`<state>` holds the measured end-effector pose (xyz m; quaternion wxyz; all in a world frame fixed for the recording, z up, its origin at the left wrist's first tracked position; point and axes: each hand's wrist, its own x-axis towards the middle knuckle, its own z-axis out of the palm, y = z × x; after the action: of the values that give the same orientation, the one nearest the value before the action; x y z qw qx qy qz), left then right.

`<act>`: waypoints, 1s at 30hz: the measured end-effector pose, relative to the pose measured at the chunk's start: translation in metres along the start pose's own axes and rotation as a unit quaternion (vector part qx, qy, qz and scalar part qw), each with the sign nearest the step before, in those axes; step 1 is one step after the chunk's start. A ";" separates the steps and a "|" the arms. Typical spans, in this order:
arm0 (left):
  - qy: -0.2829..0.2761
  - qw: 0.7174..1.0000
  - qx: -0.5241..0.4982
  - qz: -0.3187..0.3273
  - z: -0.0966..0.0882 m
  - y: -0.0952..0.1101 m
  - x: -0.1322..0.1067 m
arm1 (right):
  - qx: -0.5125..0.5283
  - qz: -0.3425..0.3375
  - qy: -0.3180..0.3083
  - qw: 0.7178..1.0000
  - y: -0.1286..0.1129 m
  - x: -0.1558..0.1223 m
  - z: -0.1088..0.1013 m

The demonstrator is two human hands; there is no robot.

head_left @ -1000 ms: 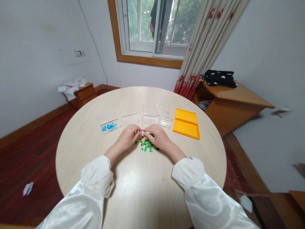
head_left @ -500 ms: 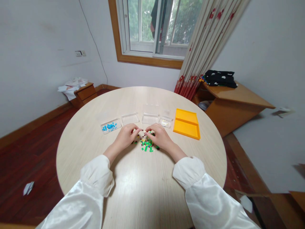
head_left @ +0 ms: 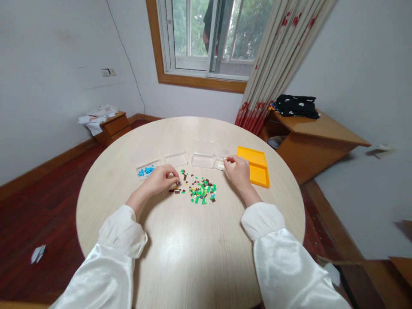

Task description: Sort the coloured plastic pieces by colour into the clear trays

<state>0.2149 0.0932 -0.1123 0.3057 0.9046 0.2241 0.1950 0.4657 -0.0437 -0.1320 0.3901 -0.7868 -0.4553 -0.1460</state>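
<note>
A loose pile of small bricks point(head_left: 200, 190), mostly green with some brown and yellow, lies in the middle of the round table point(head_left: 189, 240). My left hand point(head_left: 160, 179) rests at the pile's left edge, fingers curled in a pinch over a few brown bricks. My right hand point(head_left: 237, 170) is off to the right, its fingertips pinched over the rightmost small clear tray point(head_left: 220, 163); what they hold is too small to make out.
Behind the pile stands a row of clear trays: one with blue bricks point(head_left: 146, 170), two that look bare point(head_left: 175, 160) point(head_left: 202, 160). An orange tray point(head_left: 253, 171) sits at the right. A wooden desk with dark cloth point(head_left: 298, 105) stands beyond the table.
Both hands left the pile's centre, uncovering it. My right hand moved right to the rightmost clear tray; my left hand slid a little left to the brown bricks.
</note>
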 end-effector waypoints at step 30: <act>-0.185 0.982 0.012 0.025 -0.005 -0.003 -0.005 | -0.101 0.039 -0.021 0.994 0.012 -0.002 0.002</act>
<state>0.2072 0.0948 -0.1116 0.3260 0.9340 0.1432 0.0292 0.4740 -0.0467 -0.1399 0.3038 -0.8424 -0.4155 -0.1593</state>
